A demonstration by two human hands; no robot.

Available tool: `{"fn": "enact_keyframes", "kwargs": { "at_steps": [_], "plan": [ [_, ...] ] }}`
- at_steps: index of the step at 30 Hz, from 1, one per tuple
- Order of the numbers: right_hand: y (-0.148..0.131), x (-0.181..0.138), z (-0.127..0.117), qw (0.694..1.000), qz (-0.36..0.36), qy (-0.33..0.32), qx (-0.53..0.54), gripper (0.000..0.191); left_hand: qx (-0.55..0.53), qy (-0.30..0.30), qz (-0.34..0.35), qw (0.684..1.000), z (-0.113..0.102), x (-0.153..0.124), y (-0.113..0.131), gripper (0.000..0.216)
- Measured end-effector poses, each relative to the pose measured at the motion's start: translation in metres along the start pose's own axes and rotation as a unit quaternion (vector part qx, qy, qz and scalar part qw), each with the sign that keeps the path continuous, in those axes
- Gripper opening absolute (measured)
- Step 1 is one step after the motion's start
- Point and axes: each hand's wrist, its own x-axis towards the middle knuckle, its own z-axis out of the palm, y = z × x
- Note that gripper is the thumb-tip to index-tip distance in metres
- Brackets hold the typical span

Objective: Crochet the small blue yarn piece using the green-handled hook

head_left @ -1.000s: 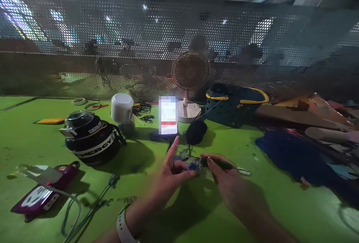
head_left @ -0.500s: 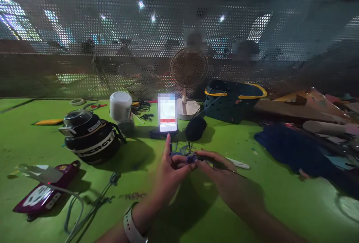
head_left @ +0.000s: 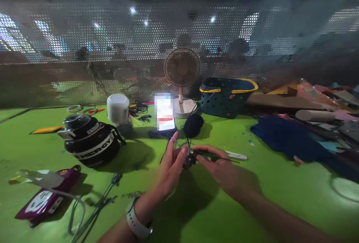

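In the middle of the head view my left hand (head_left: 169, 168) pinches a small blue-purple crochet piece (head_left: 190, 159) between thumb and fingers. A light strand of yarn runs over its raised index finger. My right hand (head_left: 223, 170) grips a slim dark crochet hook (head_left: 211, 155), its tip at the piece and partly hidden by the fingers. Just beyond the hands sits a black yarn ball (head_left: 194, 125). Behind the left fingertips a lit phone (head_left: 166, 117) stands propped up. A white slim tool (head_left: 237, 156) lies beyond my right hand.
On the green table (head_left: 134, 217) are a black bottle (head_left: 92, 142), a white jar (head_left: 117, 108) and a purple pouch (head_left: 47, 196) with cables at left. A fan (head_left: 183, 69) and a dark basket (head_left: 224, 102) stand at the back. Navy cloth (head_left: 286, 138) lies right.
My left thumb has lifted and now presses higher on the crochet piece, which has turned and tilted down. The right hand stays close with the hook. The camera view has shifted slightly.
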Motion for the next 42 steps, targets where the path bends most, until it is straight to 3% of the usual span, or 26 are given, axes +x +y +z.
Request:
{"fn": "enact_keyframes", "kwargs": {
  "at_steps": [3,7,10,16,24,28,34,38,42],
  "plan": [
    [-0.007,-0.005,0.001,0.999,-0.021,-0.011,-0.033,0.013,0.045,-0.017,0.025,0.999,0.001,0.0,-0.002,0.075],
    [-0.011,-0.008,0.0,0.997,0.015,-0.031,-0.062,0.017,0.049,-0.014,0.022,0.998,0.001,0.0,-0.002,0.072],
    [-0.012,-0.009,0.001,0.997,0.054,-0.051,-0.03,0.022,0.031,-0.003,0.015,0.999,0.001,0.0,-0.004,0.061],
    [-0.012,-0.009,0.006,0.996,0.023,-0.06,0.057,0.017,-0.043,0.005,-0.009,0.999,0.004,-0.001,-0.005,0.03],
    [-0.009,-0.012,0.001,0.998,0.045,-0.033,0.028,0.015,-0.043,0.016,0.008,0.999,0.003,0.0,-0.014,0.017],
    [-0.018,-0.013,-0.003,0.999,0.024,-0.047,-0.001,0.019,-0.041,0.013,0.012,0.999,0.003,0.0,-0.013,0.017],
    [-0.018,-0.011,0.0,0.998,0.01,-0.055,0.036,0.014,-0.043,0.007,0.023,0.999,0.0,0.001,-0.011,0.019],
    [-0.015,-0.009,-0.002,0.999,0.005,-0.043,0.03,0.014,-0.081,-0.058,0.008,0.995,-0.003,-0.002,-0.009,0.023],
    [-0.011,-0.006,-0.005,0.999,0.021,-0.024,0.031,0.014,-0.081,-0.107,0.007,0.991,-0.003,-0.004,-0.004,0.058]
  ]
}}
